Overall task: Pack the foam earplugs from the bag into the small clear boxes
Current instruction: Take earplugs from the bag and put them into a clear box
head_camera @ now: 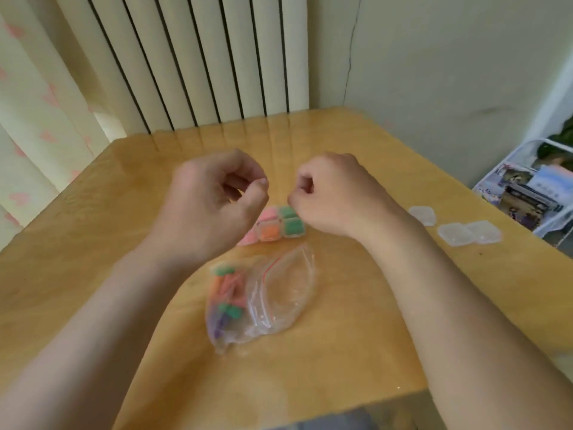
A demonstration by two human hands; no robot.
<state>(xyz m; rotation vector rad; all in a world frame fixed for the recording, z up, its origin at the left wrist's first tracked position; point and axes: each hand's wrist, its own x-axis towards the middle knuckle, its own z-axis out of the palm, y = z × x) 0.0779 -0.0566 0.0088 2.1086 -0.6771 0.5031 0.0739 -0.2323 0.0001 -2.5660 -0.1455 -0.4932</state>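
earplugs (228, 293), green, orange, pink and purple, sit bunched in the left end of the bag (279, 293). the bag lies crumpled on the table (93, 243), nearer the person than both hands and between the forearms. its long axis runs from near-left to far-right, and a red zip strip crosses its middle. the right half looks hollow, with the mouth seemingly gaping that way, though the creased plastic makes this unsure.

just beyond the bag is a tight cluster of filled boxes (273, 226) showing pink, orange and green, partly hidden under the hands. the left hand (214, 200) hangs above them with fingers curled and thumb tip meeting forefinger; its hollow faces the camera and shows nothing in it. the right hand (335, 197) is balled into a fist beside it. the fist's inside is hidden, so i cannot tell whether it has hold of anything.

three empty boxes (455, 234) lie well off to the right, nearer the right hand. the earplugs lie nearer the left, so the next reach likely splits that way.

behind the table stands a radiator (201, 57). a shelf (527, 193) at the right edge holds printed covers, too blurred to read. no other writing or brand shows.
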